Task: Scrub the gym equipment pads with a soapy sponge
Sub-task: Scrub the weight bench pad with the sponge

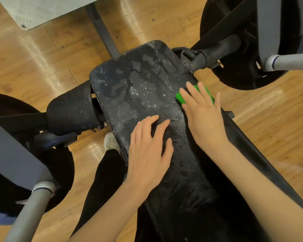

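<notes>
Pebbled black vinyl pad (pixel 147 88), suds-flecked; left hand (pixel 148 151) flat, fingers spread; right hand (pixel 205 116) presses mostly hidden green sponge (pixel 181 98), fingers straight.

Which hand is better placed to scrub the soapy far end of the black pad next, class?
The right hand. It already presses the green sponge flat against the pad, beside the suds. The left hand lies flat on the pad nearer the person, with no sponge under it, and seems only to brace.

Green sponge (pixel 182 99), black pebbled pad (pixel 147 81) flecked white, tan wood-grain floor (pixel 42 55).
</notes>
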{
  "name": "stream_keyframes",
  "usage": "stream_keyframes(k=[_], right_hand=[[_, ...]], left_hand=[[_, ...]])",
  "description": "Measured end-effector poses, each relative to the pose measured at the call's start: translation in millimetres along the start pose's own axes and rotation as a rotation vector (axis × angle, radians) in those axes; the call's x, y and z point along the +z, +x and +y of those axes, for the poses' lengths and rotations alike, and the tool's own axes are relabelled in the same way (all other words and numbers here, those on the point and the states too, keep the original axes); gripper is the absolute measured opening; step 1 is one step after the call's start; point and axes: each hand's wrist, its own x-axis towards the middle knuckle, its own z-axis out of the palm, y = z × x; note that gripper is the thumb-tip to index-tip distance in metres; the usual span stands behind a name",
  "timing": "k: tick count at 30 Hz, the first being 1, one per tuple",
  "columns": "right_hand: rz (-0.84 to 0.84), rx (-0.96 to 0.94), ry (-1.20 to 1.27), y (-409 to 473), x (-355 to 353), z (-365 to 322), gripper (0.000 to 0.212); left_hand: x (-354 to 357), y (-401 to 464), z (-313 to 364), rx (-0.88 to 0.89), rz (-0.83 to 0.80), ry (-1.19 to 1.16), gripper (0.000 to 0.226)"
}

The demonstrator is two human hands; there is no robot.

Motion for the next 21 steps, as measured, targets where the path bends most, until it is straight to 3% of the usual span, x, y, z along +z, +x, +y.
stream_keyframes(k=[3,8,14,21], right_hand=[[-0.001,-0.016,-0.017,-15.1,0.4,-0.6,0.041],[-0.075,-0.017,-0.041,62.1,16.0,-14.0,0.042],[-0.035,-0.075,-0.021,-31.8,-6.3,-4.5,0.041],[-0.076,-0.082,-0.043,52.6,15.5,-25.5,0.042]], left_hand=[[-2.0,-5.6,-7.5,-0.020,0.000,-0.006,0.048],[-0.9,-5.9,-7.0,-0.038,-0.008,-0.038,0.047],[-2.3,-5.5,-6.0,-0.064,-0.007,-0.060,0.047],[-3.1,-3.9,-5.9,-0.062,-0.008,-0.058,0.046]])
